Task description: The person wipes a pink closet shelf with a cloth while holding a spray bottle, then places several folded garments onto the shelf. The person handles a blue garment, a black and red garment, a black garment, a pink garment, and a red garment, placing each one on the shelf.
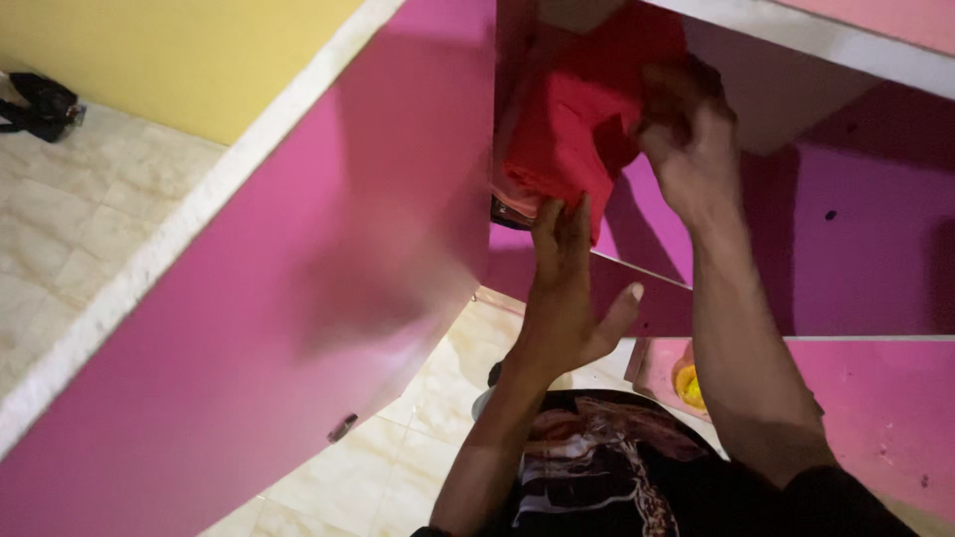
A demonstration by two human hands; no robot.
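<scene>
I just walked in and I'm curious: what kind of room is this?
Probably a bedroom or home storage corner: a pink wardrobe stands open, both hands handle folded red cloth on its shelf, and the floor is pale tile.

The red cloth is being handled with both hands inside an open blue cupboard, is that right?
Not quite: the cupboard is pink, not blue, as the head view shows. The rest stands: the red cloth sits in the open cupboard, with the right hand gripping it from the side and the left hand touching its lower edge from below.
</scene>
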